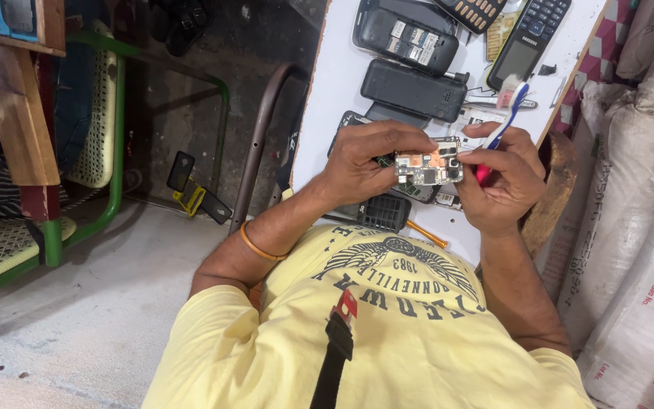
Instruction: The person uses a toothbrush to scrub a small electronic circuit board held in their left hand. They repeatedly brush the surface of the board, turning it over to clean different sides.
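Observation:
Both hands hold a small phone circuit board (429,165) with metal shields and copper patches, above a white board tabletop (342,83). My left hand (369,155) pinches the board's left end. My right hand (497,178) steadies its right end and also grips a toothbrush (507,113) with a blue-and-white handle, its bristles pointing up and away. An orange band circles my left wrist.
Several opened black phones and back covers (410,87) and a keypad handset (527,38) lie on the tabletop. A black keypad frame (384,212) and an orange stick (425,233) lie near my chest. White sacks (637,227) stand at right, a green chair frame (115,151) at left.

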